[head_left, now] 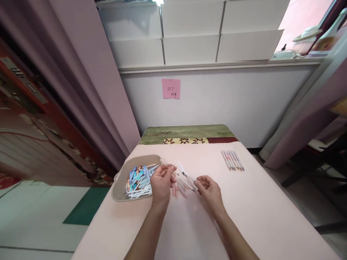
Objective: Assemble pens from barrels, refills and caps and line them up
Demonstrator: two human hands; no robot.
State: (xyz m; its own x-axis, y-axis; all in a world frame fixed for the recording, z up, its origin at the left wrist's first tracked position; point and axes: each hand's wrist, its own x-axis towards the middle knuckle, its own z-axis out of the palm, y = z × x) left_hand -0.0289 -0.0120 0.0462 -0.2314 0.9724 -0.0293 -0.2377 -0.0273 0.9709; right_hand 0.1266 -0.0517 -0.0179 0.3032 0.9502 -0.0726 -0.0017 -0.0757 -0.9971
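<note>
A thin white pen refill (186, 182) with a dark tip stretches between my two hands. My left hand (162, 182) is closed in a pinch around its left end, beside the basket. At its other end, the thumb and fingers of my right hand (209, 188) pinch it. Beneath and behind the hands lie loose white refills (180, 166) and clear pinkish pen barrels (176, 189), partly hidden by my fingers. A beige basket (117, 192) on the left contains blue and orange pen parts (141, 176) and a bunch of white refills (139, 192).
Several clear pens (232, 160) lie in a row on the right of the pink-covered table (260, 216). A green patterned strip (187, 130) shows at its far edge. Behind it stands a white wall with a pink note (171, 89); curtains (100, 83) hang at the left.
</note>
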